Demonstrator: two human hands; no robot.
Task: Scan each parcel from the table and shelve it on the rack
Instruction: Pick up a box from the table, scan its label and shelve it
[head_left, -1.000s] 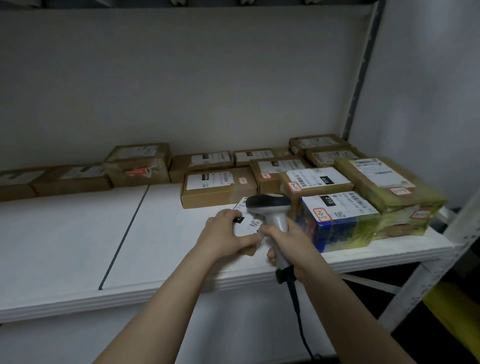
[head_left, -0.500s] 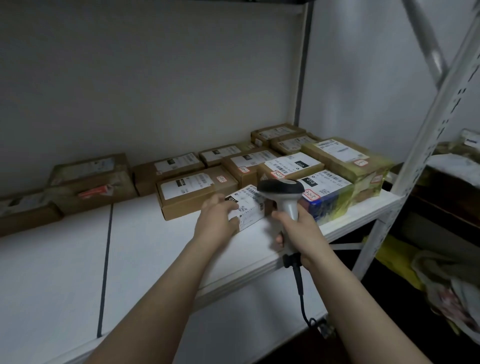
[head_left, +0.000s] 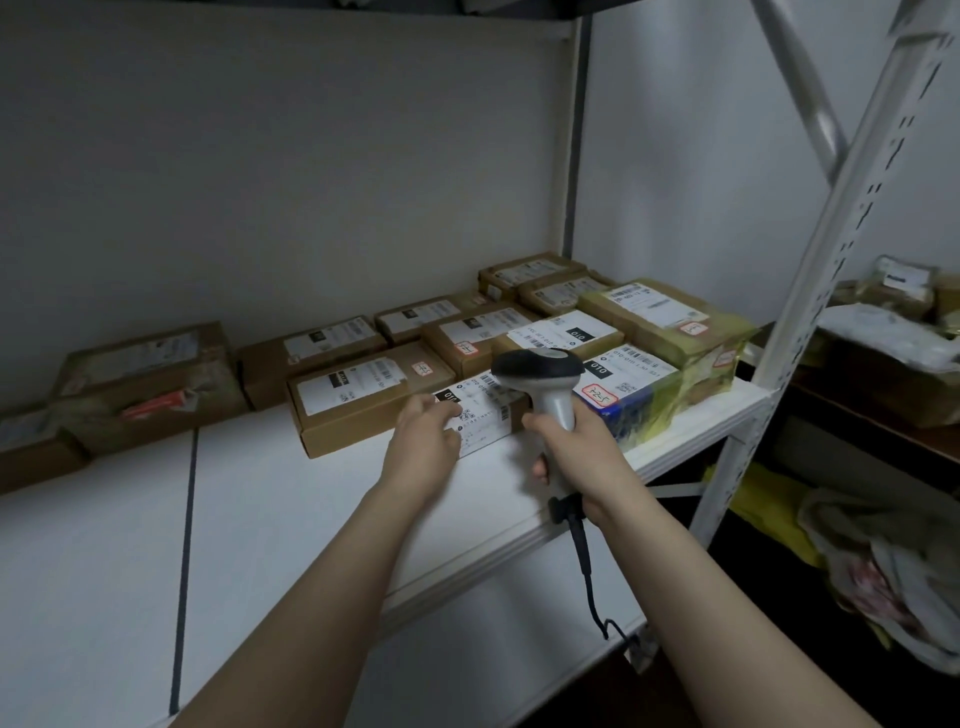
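Two hands work over one white shelf (head_left: 260, 519). Our left hand (head_left: 423, 452) curls its fingers onto the labelled parcel (head_left: 485, 421), lying on the shelf at its 1 o'clock, just beside a brown box (head_left: 363, 397). Our right hand (head_left: 576, 457) clamps the scanner (head_left: 543, 382) handle, its head at 11 o'clock.

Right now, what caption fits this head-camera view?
Left hand holds a labelled parcel on the shelf; right hand grips the scanner.
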